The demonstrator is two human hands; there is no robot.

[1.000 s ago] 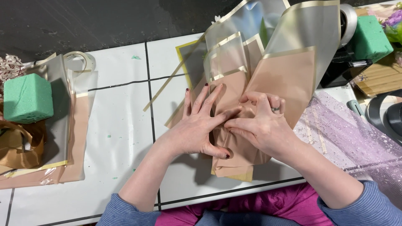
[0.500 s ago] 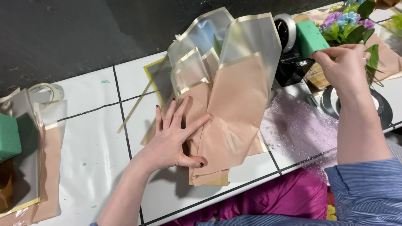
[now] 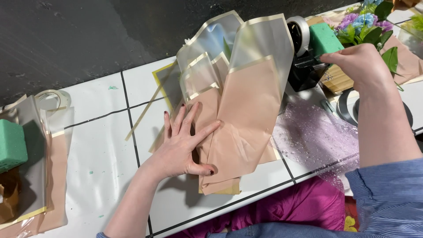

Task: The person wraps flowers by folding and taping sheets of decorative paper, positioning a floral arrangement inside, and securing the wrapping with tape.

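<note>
I am looking down on a white tabletop [image 3: 101, 163] crossed by thin black lines, with a dark grey wall running behind it. A pink cloth [image 3: 282, 211] is hanging below the near edge, under my arms.

My left hand [image 3: 183, 143] is lying flat with the fingers spread wide, pressing down on a fan of wrapping sheets [image 3: 240, 119], tan in their lower half, frosted clear above, and edged with pale gold. The thumb is hooking onto the lower tan fold. The sheets are spreading up and away from this hand toward the wall.

My right hand [image 3: 357, 64] is reaching out far to the right, its fingers curled down over a black tape dispenser [image 3: 304, 70] carrying a grey roll. I cannot tell whether it is gripping anything, since the fingertips are hidden. Just beyond it a green foam block [image 3: 325, 39] and a bunch of purple and blue flowers [image 3: 363, 22] are sitting. Below that wrist a lilac sparkly mesh [image 3: 315, 136] is lying.

Well to the left of my left hand another green foam block [image 3: 11, 145] is resting on more wrapping sheets [image 3: 44, 176], beside a clear tape roll [image 3: 53, 99].
</note>
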